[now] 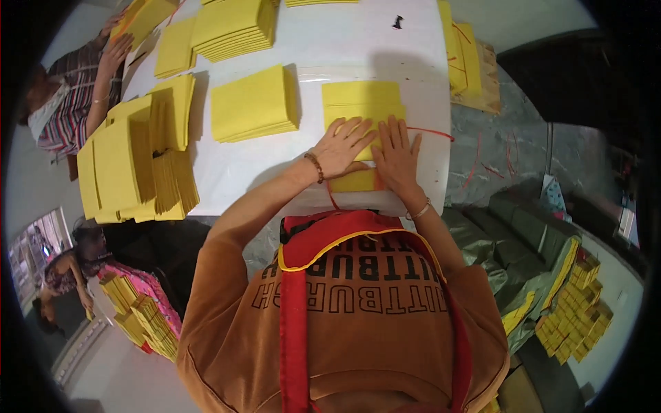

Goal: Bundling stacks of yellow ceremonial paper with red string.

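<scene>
Both my hands lie palm down on folded yellow sheets (361, 93) near the front edge of the white table. My left hand (343, 146) has its fingers stretched across the middle of them. Close beside it on the right, my right hand (398, 157) presses with its fingers pointing away from me. A red cord (430, 131) sticks out to the right of the sheets, and another red end hangs at the table's front edge. Part of the sheets is hidden under my palms. A neat stack of yellow sheets (253, 103) lies to the left of my hands.
More yellow stacks stand at the left on the white table (330, 41), with a small black object (397, 23) at the far right. Across the left side a person in stripes (76, 89) handles yellow sheets. Red cords (492, 168) lie on the floor; bundles (575, 310) are piled lower right.
</scene>
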Tool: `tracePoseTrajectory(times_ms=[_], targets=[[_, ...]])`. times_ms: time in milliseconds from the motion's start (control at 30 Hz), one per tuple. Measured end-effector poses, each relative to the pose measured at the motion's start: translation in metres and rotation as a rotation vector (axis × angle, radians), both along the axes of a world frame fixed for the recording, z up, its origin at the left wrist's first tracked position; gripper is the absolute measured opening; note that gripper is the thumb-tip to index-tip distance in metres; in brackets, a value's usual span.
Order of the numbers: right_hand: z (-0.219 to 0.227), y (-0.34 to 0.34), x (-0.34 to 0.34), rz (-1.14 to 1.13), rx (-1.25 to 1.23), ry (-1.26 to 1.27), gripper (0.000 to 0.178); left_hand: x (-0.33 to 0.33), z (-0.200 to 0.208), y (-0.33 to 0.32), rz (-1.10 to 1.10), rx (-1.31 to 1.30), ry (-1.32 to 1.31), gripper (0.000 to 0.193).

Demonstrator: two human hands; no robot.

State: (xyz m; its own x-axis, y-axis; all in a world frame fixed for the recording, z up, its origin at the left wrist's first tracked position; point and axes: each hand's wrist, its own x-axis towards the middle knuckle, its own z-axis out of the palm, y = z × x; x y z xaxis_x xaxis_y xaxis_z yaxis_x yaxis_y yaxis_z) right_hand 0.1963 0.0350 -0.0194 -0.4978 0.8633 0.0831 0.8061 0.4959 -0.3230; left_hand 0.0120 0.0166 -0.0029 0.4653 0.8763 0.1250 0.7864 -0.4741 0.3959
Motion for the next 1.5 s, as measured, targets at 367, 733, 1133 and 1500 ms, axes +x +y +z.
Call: tracePoseTrajectory(times_ms=[367,733,1133,1500], targets=[[0.038,0.023,0.038,-0.289,-0.483,1.140,0.046,0.022,0.059,0.022,0.093,-0.023,0.064,0.041],[0.021,0.003,0.010,-0.304,-0.538,1.186,0.025,-0.159,0.051,-0.026,0.420,0.414,0.266,0.048],[0.030,0.007,-0.012,-0.234,-0.633,1.089,0.022,-0.165,0.052,-0.032,0.419,0.205,0.390,0.052],[0.059,0.024,-0.155,0.472,0.204,0.419,0.041,-0.149,0.024,-0.041,0.517,0.145,0.286,0.071]])
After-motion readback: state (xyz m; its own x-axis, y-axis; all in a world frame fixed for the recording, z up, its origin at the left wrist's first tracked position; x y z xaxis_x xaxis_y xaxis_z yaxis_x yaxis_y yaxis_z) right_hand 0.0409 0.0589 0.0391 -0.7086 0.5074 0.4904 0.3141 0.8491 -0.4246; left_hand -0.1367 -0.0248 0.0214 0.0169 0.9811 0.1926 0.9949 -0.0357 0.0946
